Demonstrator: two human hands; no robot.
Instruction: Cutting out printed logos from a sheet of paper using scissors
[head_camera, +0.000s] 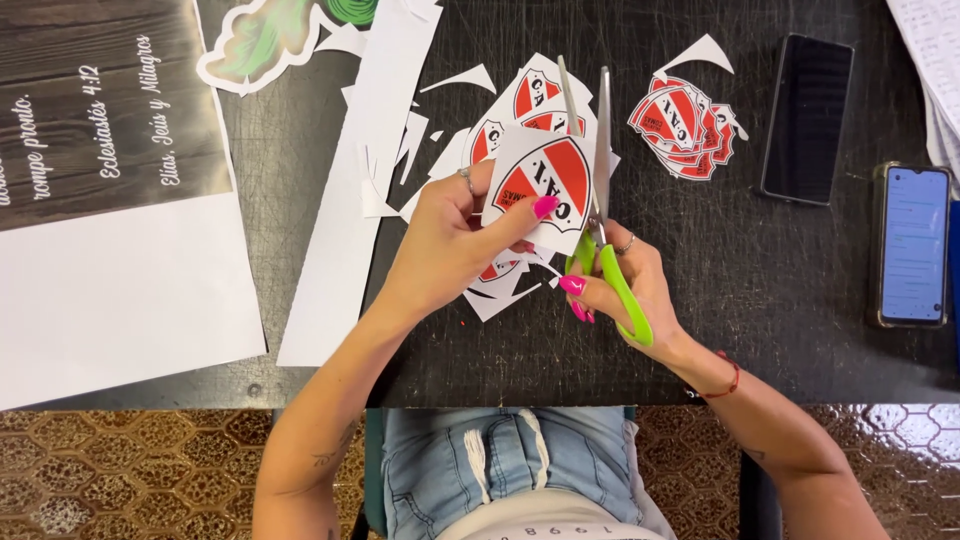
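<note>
My left hand (450, 235) pinches a white paper piece printed with a red and white shield emblem (545, 180), thumb on its lower edge. My right hand (625, 285) grips green-handled scissors (605, 215); the blades stand apart and point away from me, along the right side of the paper piece. Under both hands lie more printed shield pieces (525, 100) and white paper scraps (500, 290). A small stack of cut-out shields (685, 125) rests to the right of the scissors.
A black table (790, 290) carries a dark phone (808, 118) and a lit phone (913, 245) at right. A long white paper strip (355, 200), a large printed sheet (110, 200) and a green and white cut-out (265, 40) lie to the left.
</note>
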